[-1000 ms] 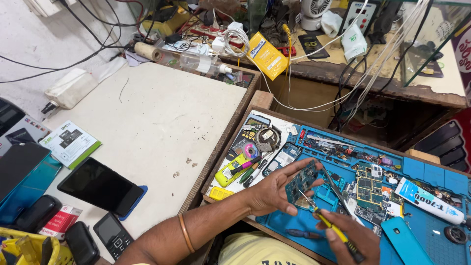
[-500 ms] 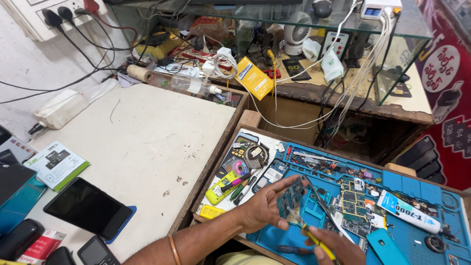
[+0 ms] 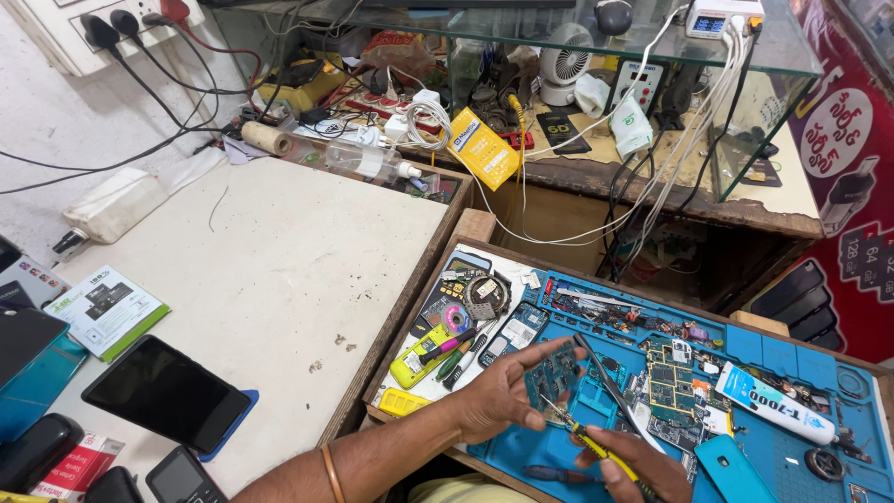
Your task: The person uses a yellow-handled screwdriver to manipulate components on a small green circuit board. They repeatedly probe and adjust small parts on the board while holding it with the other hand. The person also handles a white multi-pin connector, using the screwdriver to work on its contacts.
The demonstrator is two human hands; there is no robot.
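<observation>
Cluttered blue repair mat (image 3: 745, 349) at table's (image 3: 279, 270) right edge. Left hand (image 3: 498, 401) gripping green circuit board (image 3: 551, 374) above mat's near edge; right hand (image 3: 633, 466) closed on yellow-handled screwdriver (image 3: 587, 442), tip touching board. Bare white tabletop left.

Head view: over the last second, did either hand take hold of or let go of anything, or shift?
Nothing was picked up or released. The left hand still holds the small blue-green circuit board, and the right hand keeps the yellow-handled screwdriver with its tip at the board. Only the camera tilted, showing more of the glass shelf above; the blue repair mat and its parts stayed put.
</observation>
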